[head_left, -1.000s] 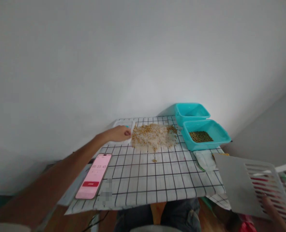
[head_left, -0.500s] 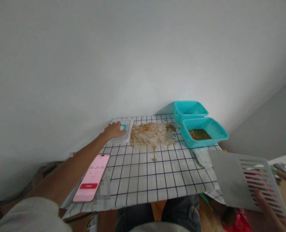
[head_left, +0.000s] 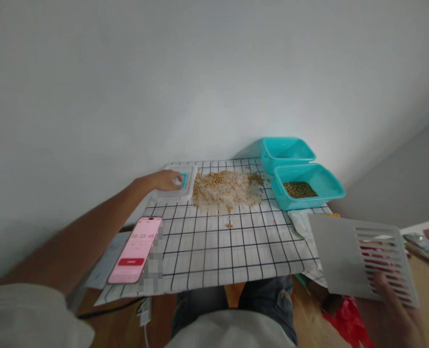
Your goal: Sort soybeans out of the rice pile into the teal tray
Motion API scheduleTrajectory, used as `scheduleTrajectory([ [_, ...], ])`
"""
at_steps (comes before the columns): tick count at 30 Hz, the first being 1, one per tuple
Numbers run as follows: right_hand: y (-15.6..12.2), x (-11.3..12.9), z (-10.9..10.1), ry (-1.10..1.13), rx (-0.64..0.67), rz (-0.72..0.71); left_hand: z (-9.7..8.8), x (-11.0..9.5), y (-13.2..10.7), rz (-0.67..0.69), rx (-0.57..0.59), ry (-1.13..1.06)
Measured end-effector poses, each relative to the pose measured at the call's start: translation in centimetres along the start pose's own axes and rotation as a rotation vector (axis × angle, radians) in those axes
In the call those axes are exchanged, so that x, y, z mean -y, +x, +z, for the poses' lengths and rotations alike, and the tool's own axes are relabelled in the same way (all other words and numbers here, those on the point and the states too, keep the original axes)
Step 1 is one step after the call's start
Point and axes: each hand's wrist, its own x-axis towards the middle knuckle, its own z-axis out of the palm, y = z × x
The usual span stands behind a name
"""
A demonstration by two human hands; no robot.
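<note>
My left hand (head_left: 165,180) reaches across the table and rests on a white tray (head_left: 180,192) at the far left, fingers curled over its inside near a small teal piece. Beside the tray lies a pile of mixed grains and beans (head_left: 225,190) on the grid-patterned cloth (head_left: 232,246). My right hand (head_left: 399,309) is low at the right, holding a grey slotted plastic board (head_left: 348,253) by its slotted end.
Two teal tubs stand at the far right: an empty one (head_left: 287,152) and a nearer one (head_left: 306,186) with green beans. A pink phone (head_left: 136,249) lies at the table's left front edge. A folded white cloth (head_left: 301,224) lies under the board. A wall stands behind.
My left hand has moved from the tray's near corner further onto the tray. The slotted board has shifted slightly left and lower with my right hand.
</note>
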Motion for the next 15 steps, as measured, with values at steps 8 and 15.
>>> scheduleTrajectory([
  [8, -0.2, 0.5, 0.7, 0.021, 0.022, 0.065, 0.2, 0.4, -1.1, 0.105, 0.011, 0.009],
  [15, -0.7, -0.4, 0.4, 0.072, -0.026, 0.072, 1.1, -0.5, -2.1, 0.038, -0.126, -0.051],
])
